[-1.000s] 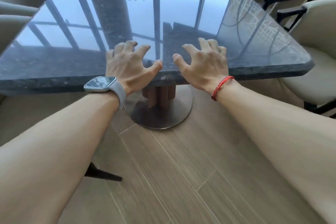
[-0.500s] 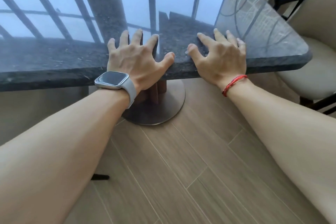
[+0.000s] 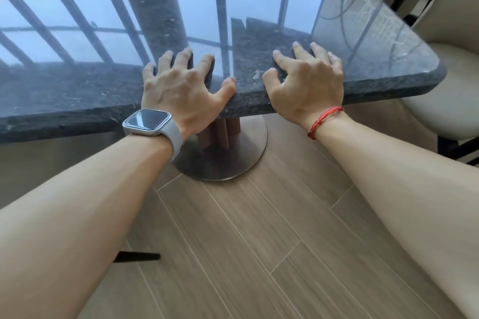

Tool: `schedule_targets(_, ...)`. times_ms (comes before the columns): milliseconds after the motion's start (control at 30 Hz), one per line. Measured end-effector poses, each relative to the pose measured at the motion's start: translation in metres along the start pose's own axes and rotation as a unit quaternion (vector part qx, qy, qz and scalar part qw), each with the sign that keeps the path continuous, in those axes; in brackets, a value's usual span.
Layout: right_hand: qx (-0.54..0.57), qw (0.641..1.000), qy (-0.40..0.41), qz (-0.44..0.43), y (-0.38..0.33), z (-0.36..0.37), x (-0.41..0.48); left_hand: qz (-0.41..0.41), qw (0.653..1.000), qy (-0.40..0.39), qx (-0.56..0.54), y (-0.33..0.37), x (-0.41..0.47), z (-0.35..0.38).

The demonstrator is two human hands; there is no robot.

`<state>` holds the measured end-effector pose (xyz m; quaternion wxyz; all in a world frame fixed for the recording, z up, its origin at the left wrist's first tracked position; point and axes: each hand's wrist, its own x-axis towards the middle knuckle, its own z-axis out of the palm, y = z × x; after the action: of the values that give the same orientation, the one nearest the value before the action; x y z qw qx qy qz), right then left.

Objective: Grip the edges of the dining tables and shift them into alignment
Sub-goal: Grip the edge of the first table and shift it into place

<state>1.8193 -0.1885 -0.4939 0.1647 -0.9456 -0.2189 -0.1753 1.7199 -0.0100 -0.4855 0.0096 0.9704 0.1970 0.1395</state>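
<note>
The dark stone bench (image 3: 77, 90) fills the upper part of the view, its polished top mirroring window bars and sky, its rough near edge facing the person. Both hands lie on that near edge above the round metal base (image 3: 233, 160). The left hand (image 3: 178, 88) presses flat on the top, fingers spread, thumb stretched along the rim; its grip is splayed wide and wraps nothing. The right hand (image 3: 308, 85) sits just beside it toward the bench's rounded corner, fingers spread on top, thumb on the surface, likewise unclenched. A watch (image 3: 147, 122) circles the left wrist, a red cord (image 3: 324, 120) the right. Cream chairs (image 3: 451, 65) stand beyond that corner, over the plank floor (image 3: 259, 241).
</note>
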Motion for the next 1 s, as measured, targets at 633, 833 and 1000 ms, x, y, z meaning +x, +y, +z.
schedule_targets(633, 0.055, 0.995, -0.077, 0.036, -0.009, -0.009, 0.001, 0.001, 0.995, -0.054, -0.086, -0.008, 0.000, -0.006)
schedule_targets(833, 0.117, 0.983, -0.121, 0.077, -0.031, -0.031, -0.010, 0.000, 0.951, -0.093, -0.296, -0.022, -0.004, -0.025)
schedule_targets(1000, 0.203, 0.959, -0.167, 0.109, -0.053, -0.070, -0.015, -0.069, 0.837, -0.114, -0.530, -0.028, -0.016, -0.052)
